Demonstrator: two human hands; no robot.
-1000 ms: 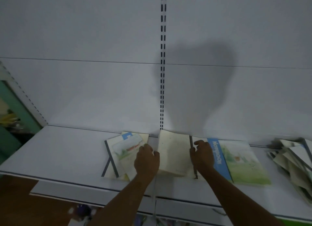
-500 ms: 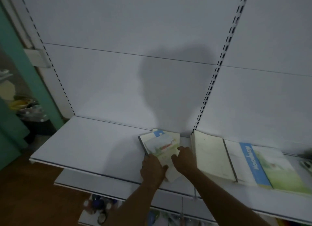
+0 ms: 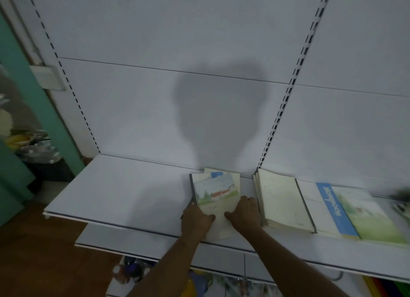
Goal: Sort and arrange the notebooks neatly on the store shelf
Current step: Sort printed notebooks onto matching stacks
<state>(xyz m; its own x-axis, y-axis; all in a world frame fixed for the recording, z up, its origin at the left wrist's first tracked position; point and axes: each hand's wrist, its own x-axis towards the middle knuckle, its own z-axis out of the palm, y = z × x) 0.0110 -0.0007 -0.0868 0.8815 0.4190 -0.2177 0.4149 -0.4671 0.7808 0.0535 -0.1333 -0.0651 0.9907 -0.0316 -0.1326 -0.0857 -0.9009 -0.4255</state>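
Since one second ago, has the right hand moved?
Yes. The right hand has moved left: it was on the blue notebook, right of the cream stack; now it holds the small pile left of that stack.

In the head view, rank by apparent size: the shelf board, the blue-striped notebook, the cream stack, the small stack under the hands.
1. shelf board
2. blue-striped notebook
3. cream stack
4. small stack, partly hidden by both hands, so its place after the cream stack is unsure.

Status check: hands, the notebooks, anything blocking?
Left hand and right hand both grip the small stack at its near edge. Stack flat on shelf, covers slightly askew. Plain pile close on the right; bare shelf to the left.
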